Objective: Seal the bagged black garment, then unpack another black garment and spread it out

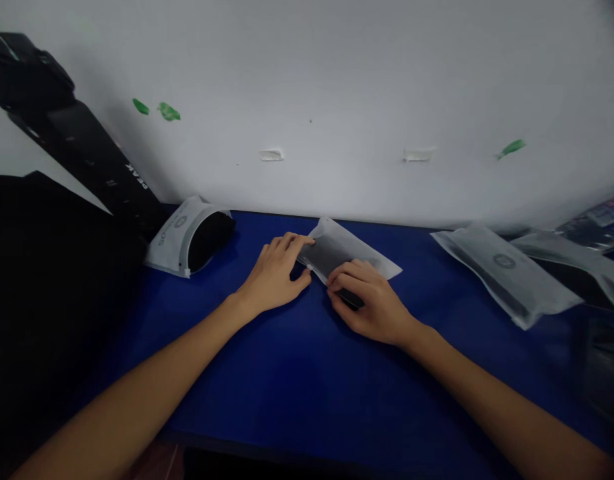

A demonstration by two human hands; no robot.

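A frosted translucent pouch [375, 257] lies on the blue table [287, 373], with something dark inside it. My left hand [278, 273] rests at the pouch's left end, thumb and index finger apart, the index fingertip on the pouch. At its near edge my right hand [369, 299] has its fingers curled round a black item [351, 299], part of which shows below the fingers. The rest of that item is hidden by the hand and pouch.
At the left stands an open white pouch [171, 237] with black material in it. More frosted pouches [511, 270] lie at the right. A black strap or stand marked PEAK [99, 153] leans at the far left. A white wall [337, 80] rises behind the table.
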